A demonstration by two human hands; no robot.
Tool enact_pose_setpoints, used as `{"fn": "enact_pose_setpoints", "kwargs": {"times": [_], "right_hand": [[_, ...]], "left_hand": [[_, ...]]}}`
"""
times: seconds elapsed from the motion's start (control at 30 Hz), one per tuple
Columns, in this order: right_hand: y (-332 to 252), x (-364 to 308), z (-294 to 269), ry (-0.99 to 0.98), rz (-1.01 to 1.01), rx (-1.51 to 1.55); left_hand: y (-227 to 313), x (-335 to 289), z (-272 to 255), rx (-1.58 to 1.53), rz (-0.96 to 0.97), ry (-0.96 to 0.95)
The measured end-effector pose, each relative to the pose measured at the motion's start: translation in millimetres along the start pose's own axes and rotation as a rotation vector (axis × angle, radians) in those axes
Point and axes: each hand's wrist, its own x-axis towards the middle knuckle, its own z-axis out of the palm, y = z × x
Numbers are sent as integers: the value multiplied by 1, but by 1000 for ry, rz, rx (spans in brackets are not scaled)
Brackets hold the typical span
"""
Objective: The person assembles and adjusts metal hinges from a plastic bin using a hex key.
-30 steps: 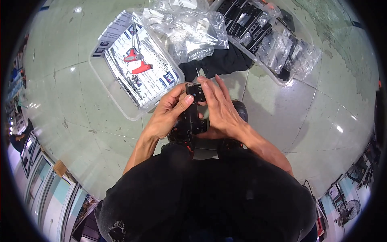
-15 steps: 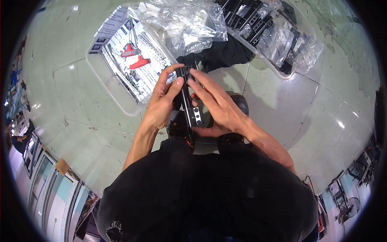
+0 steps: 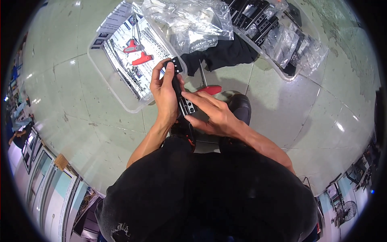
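Note:
Between my legs, my left hand [image 3: 164, 88] is closed round a long black hinge [image 3: 176, 82], its thumb lying along the upper end. The hinge tilts, its far end leaning left, and screw holes show at both ends. My right hand [image 3: 213, 113] has its fingertips and thumb on either side of the near end, by a silver plate with holes [image 3: 190, 106]. Just beyond the right hand, a red-handled hex key [image 3: 212, 89] lies on the floor, its metal shaft pointing away from me.
At the far left stands a clear plastic bin [image 3: 117, 94] holding two red-handled tools [image 3: 142, 59] and loose hardware. Clear plastic bags [image 3: 193, 20] and black cloth [image 3: 229, 52] lie beside it. Another bin [image 3: 288, 76] at the far right holds black hinges and bagged parts.
The hinge has shifted a little and tilted further left at its far end. My right hand has moved from its top to its near end, uncovering the red-handled hex key.

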Motion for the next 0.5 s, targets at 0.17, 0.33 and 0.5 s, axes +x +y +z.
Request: {"fn": "enact_pose_setpoints", "kwargs": {"times": [0.17, 0.33, 0.5], "right_hand": [[-1, 7, 3, 18, 10, 34], [0, -2, 6, 37, -95, -12], [-2, -10, 5, 17, -41, -35]], "left_hand": [[-2, 2, -4, -6, -2, 22], [0, -8, -3, 55, -50, -15], [-1, -13, 1, 81, -59, -20]]}}
